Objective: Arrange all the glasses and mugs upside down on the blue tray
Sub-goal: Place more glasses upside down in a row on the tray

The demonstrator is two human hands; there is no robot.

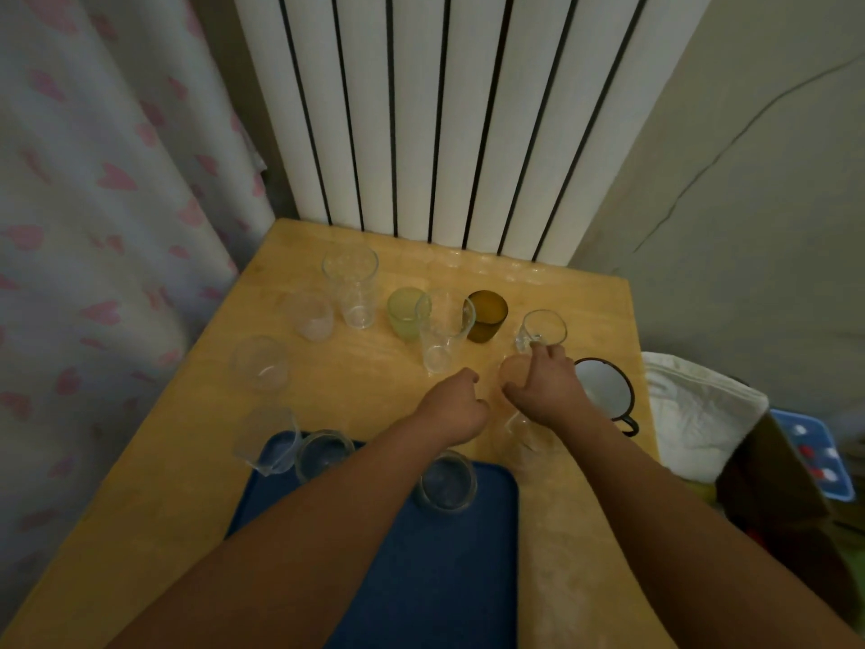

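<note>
The blue tray [487, 531] lies at the table's near edge, partly under my forearms. Two clear glasses [447, 482] [323, 454] stand on it, and a third [267, 440] stands at its far left corner. My right hand [545, 391] is closed around a tall clear glass [526, 435] just beyond the tray's far right corner. My left hand [456, 407] is a loose fist beside it, holding nothing. Farther back stand a green glass [406, 315], an amber glass [487, 318], a clear handled mug [543, 327], a white enamel mug [604, 388] and several clear glasses [351, 285].
The wooden table [365, 367] backs onto a white radiator [444, 110]. A heart-print curtain [93, 227] hangs on the left. To the right of the table are a white bag [697, 409] and a brown box [772, 484].
</note>
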